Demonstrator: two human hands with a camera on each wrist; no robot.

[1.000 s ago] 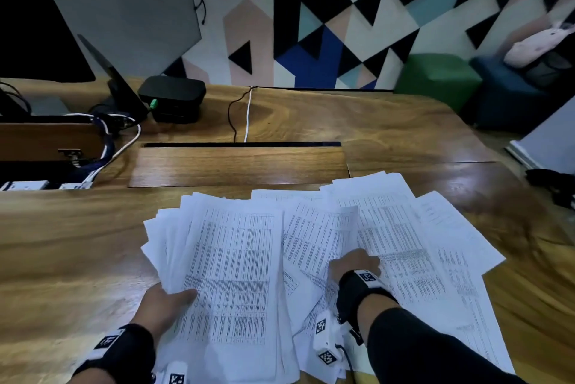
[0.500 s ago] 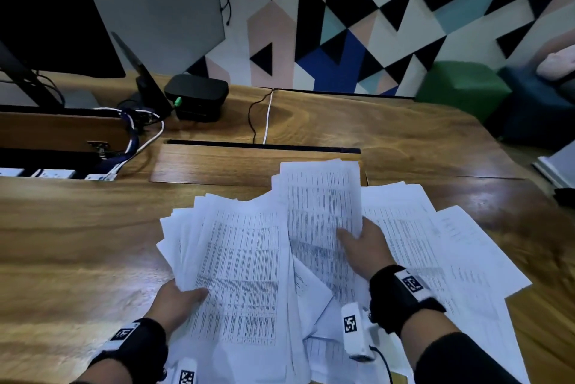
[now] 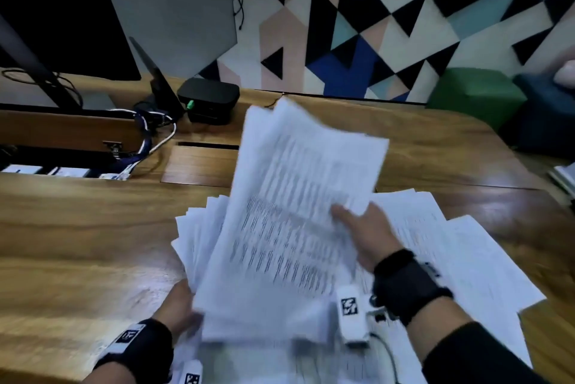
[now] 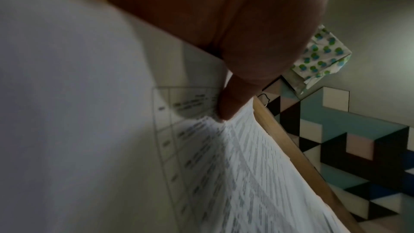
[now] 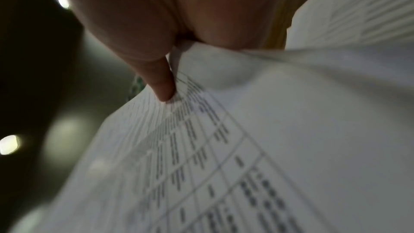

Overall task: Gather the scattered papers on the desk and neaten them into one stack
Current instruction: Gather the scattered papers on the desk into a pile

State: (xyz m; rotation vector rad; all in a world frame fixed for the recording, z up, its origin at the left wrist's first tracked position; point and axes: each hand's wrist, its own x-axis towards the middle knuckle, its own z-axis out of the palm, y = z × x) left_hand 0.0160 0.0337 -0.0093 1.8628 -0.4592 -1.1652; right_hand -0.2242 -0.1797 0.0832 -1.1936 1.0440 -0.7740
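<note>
White printed sheets lie fanned over the wooden desk (image 3: 77,243). My right hand (image 3: 362,228) pinches the right edge of a few raised sheets (image 3: 298,203), tilted up over the left pile and blurred. In the right wrist view the thumb (image 5: 161,84) presses on those printed sheets (image 5: 246,148). My left hand (image 3: 180,306) grips the near left edge of the fanned pile (image 3: 199,237); in the left wrist view its thumb (image 4: 233,102) lies on top of the pile (image 4: 224,166). More loose sheets (image 3: 460,259) lie flat on the right.
At the back left stand a dark monitor (image 3: 62,10), a black box (image 3: 208,102), cables (image 3: 146,147) and an open cable tray (image 3: 62,166). A green stool (image 3: 473,97) stands beyond the desk's far right edge.
My right hand has lifted a few sheets off the middle of the spread and swung them up and leftward over the left pile. The left hand has stayed on its pile.
</note>
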